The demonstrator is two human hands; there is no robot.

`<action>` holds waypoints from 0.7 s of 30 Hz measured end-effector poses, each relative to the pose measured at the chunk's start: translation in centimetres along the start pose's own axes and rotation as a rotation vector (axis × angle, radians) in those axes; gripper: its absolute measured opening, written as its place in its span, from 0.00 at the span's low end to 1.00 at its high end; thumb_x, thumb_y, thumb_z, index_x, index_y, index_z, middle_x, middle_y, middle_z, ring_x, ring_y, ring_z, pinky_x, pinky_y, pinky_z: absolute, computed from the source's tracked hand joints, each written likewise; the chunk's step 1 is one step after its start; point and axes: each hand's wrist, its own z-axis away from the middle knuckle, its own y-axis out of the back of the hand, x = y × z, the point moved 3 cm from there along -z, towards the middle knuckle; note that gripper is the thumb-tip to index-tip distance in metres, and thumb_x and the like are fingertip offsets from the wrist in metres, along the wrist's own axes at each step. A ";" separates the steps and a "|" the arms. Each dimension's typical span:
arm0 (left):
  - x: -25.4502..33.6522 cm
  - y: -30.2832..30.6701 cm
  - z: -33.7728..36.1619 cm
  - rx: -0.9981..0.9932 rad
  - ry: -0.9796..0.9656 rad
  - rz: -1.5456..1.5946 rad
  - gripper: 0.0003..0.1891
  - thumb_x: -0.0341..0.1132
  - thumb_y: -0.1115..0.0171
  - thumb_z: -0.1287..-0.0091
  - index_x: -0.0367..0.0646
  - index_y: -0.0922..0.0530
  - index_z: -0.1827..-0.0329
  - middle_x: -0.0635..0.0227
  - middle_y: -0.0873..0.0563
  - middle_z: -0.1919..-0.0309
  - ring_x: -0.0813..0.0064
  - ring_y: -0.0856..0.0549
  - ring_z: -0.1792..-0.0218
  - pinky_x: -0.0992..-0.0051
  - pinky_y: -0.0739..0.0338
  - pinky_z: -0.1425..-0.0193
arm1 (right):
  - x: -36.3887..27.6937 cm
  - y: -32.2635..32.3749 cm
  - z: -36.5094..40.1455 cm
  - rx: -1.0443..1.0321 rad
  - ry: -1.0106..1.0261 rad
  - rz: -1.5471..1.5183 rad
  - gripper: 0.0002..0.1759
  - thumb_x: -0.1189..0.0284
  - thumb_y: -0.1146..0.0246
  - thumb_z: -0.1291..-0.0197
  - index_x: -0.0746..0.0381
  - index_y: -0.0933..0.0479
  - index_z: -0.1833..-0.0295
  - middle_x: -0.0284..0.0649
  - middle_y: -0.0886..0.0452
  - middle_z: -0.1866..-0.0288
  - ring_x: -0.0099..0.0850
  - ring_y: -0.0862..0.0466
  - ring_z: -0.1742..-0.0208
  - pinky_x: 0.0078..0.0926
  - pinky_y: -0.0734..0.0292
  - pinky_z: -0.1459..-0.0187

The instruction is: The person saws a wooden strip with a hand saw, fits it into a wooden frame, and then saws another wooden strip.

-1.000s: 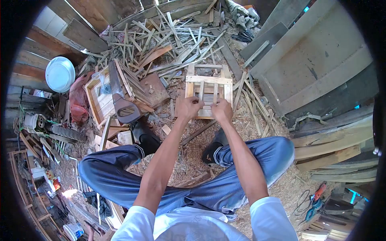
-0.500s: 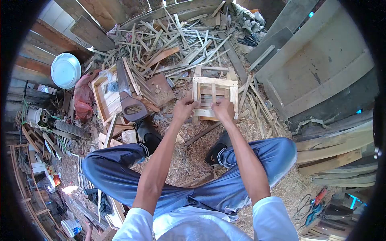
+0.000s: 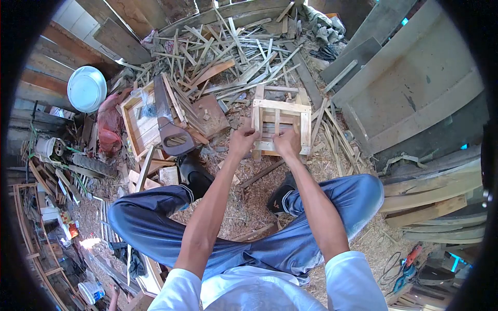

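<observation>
A small wooden stool frame [image 3: 284,108] of pale wood stands on the shavings in front of me, with nailed rails and an open top. One narrow wooden slat [image 3: 277,115] runs across its opening from the far rail to the near rail. My right hand [image 3: 287,142] is closed on the near end of this slat, at the near rail. At the frame's near left corner is my left hand [image 3: 242,142], its thumb and fingers pinched together; whatever lies between those fingertips is too small to make out.
A handsaw [image 3: 175,137] rests on a wooden box frame [image 3: 128,124] at left. Offcuts [image 3: 228,62] pile up behind the stool frame. A large panel [image 3: 410,83] leans at right. My shoes [image 3: 197,179] flank the work area. A power tool [image 3: 404,277] with a cord lies lower right.
My right hand has shifted slightly left relative to the stool frame, and the slat's near end sits marginally further left. The whole view has moved a little. My left hand stays at the corner.
</observation>
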 end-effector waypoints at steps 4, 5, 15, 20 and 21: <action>0.1 0.1 -0.2 -0.026 0.002 -0.020 0.17 0.42 0.35 0.39 0.36 0.15 0.58 0.63 0.12 0.72 0.76 0.15 0.79 0.76 0.23 0.71 | 0.0 1.0 0.5 0.022 0.015 0.002 0.14 0.62 0.31 0.46 0.60 0.14 0.59 0.51 0.13 0.62 0.49 0.14 0.56 0.44 0.20 0.53; 0.3 0.0 -0.1 -0.030 0.007 -0.026 0.17 0.43 0.34 0.39 0.35 0.15 0.58 0.63 0.12 0.73 0.76 0.16 0.79 0.76 0.23 0.71 | -0.1 1.4 0.8 0.009 -0.005 0.010 0.14 0.62 0.31 0.46 0.60 0.14 0.59 0.51 0.13 0.62 0.48 0.14 0.56 0.44 0.20 0.53; 2.2 -0.9 0.6 0.129 -0.084 -0.310 0.18 0.43 0.32 0.43 0.37 0.14 0.58 0.56 0.11 0.69 0.67 0.11 0.69 0.69 0.19 0.62 | 0.6 1.0 0.2 0.023 -0.016 -0.022 0.16 0.61 0.29 0.49 0.60 0.14 0.60 0.51 0.13 0.63 0.47 0.14 0.58 0.41 0.20 0.54; 2.4 -1.3 0.3 0.162 -0.120 -0.404 0.17 0.43 0.30 0.47 0.38 0.13 0.62 0.54 0.11 0.69 0.60 0.11 0.66 0.68 0.18 0.57 | 0.5 1.1 0.1 0.001 0.000 -0.005 0.16 0.60 0.28 0.49 0.60 0.14 0.60 0.52 0.14 0.64 0.48 0.13 0.59 0.42 0.20 0.55; 2.4 -1.3 0.2 0.160 -0.121 -0.405 0.17 0.43 0.30 0.47 0.38 0.13 0.62 0.54 0.11 0.69 0.60 0.11 0.66 0.68 0.18 0.57 | 0.6 1.1 0.1 0.002 -0.001 -0.006 0.16 0.60 0.28 0.49 0.60 0.14 0.60 0.52 0.14 0.64 0.48 0.13 0.59 0.42 0.20 0.55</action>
